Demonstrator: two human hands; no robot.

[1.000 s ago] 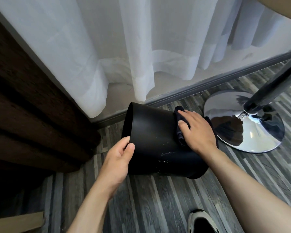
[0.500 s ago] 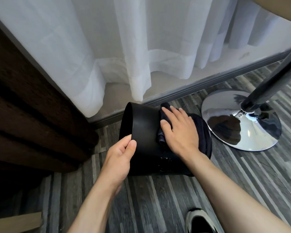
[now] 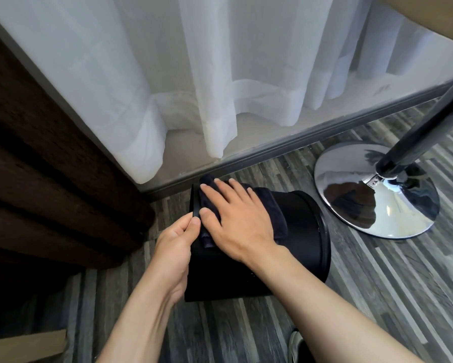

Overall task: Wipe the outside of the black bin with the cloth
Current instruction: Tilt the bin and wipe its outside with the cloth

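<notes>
From the head camera, the black bin (image 3: 298, 239) lies on its side on the striped floor (image 3: 377, 284), near a chrome table base (image 3: 372, 189) below a white curtain (image 3: 220, 74). The left hand (image 3: 174, 252) pinches the bin's rim, its fingers hidden inside. The right hand (image 3: 241, 221), fingers spread flat, presses a dark cloth (image 3: 277, 218) to the bin's side; most of the cloth is covered. A shoe (image 3: 297, 347) is cut off at the bottom edge.
</notes>
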